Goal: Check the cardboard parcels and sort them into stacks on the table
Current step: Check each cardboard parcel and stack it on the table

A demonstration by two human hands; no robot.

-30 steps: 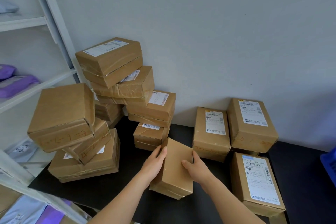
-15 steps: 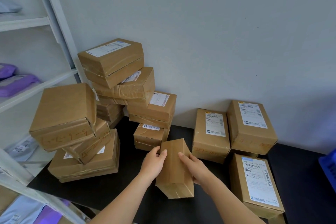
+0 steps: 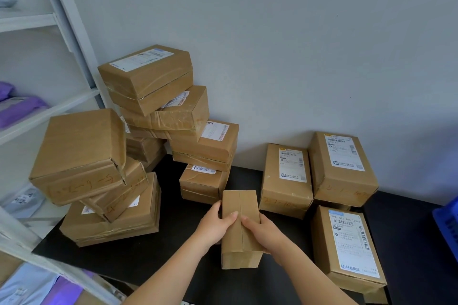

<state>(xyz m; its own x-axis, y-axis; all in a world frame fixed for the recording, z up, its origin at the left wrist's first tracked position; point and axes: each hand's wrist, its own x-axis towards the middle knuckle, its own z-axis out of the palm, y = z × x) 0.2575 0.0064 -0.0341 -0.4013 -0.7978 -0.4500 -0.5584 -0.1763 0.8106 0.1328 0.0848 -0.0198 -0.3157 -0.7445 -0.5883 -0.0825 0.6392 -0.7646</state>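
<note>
We hold a small brown cardboard parcel (image 3: pixel 241 228) over the black table (image 3: pixel 138 255), left hand (image 3: pixel 215 226) and right hand (image 3: pixel 264 230) gripping opposite sides, thumbs on top. Its taped, unlabelled face points upward, with labelled parcels (image 3: pixel 344 242) just right.

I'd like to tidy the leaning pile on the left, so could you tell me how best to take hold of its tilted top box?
Grip its left and right side faces together, coming from the front. The top box sits tilted on a skewed smaller box, so a one-sided pull could tip it, and it looks too wide for a one-handed grip.
</note>
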